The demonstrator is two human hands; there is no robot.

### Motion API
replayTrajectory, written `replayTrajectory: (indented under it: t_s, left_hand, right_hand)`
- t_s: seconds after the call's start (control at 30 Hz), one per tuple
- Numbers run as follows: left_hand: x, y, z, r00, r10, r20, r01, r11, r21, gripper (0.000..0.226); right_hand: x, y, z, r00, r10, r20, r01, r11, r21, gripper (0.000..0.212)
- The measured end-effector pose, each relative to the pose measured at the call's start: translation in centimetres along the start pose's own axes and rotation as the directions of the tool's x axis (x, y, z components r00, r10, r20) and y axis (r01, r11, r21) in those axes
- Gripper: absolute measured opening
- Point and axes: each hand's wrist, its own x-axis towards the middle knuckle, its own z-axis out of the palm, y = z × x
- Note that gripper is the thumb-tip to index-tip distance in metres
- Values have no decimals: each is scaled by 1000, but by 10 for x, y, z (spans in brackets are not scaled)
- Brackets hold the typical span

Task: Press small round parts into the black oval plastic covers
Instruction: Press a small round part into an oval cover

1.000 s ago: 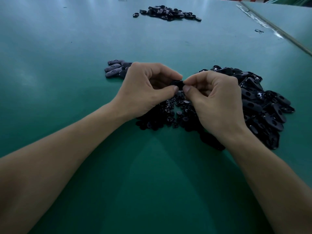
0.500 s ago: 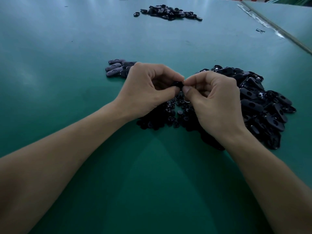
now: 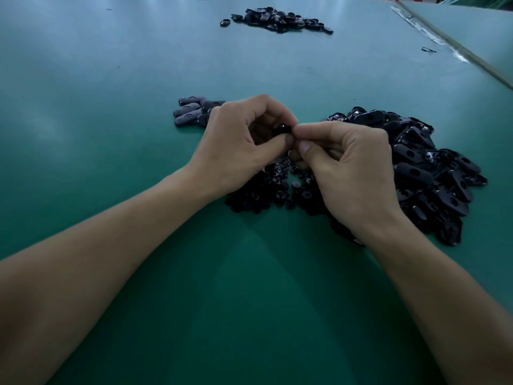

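A matte green bench (image 3: 111, 176) fills nearly the whole view, its surface smooth and evenly coloured. Soft, cool light falls from the far side and leaves a pale bluish sheen (image 3: 72, 40) across the far left part, while the near edge lies in darker shade. Toward the far right corner a pale, worn strip (image 3: 455, 50) runs diagonally, and beyond it lies a second green surface (image 3: 480, 29). A small dark scrap (image 3: 429, 50) lies just beside the strip.
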Motion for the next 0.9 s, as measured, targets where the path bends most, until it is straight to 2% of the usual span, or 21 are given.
replayTrajectory:
  t_s: [0.13, 0.3, 0.47, 0.63, 0.9]
  left_hand:
    - [1, 1, 1, 1000, -8, 5, 8, 999, 31, 26]
    - [0, 2, 2, 999, -22, 26, 22, 999, -25, 22]
    - [0, 3, -1, 996, -56, 65, 63, 990, -126, 23]
    - [0, 2, -1, 994, -86, 68, 95, 985, -146, 22]
    - [1, 2, -3, 990, -111, 83, 123, 978, -167, 22]
  right_hand:
    - [-1, -2, -2, 1000, -7, -23, 7, 999, -36, 23]
    - [-1, -2, -6, 997, -68, -48, 58, 981, -184, 24]
    - [1, 1, -6, 999, -44, 1, 44, 992, -114, 18]
    - [4, 5, -8, 999, -34, 6, 34, 998, -49, 14]
    - [6, 7, -10, 999, -37, 29, 39, 997, -61, 15]
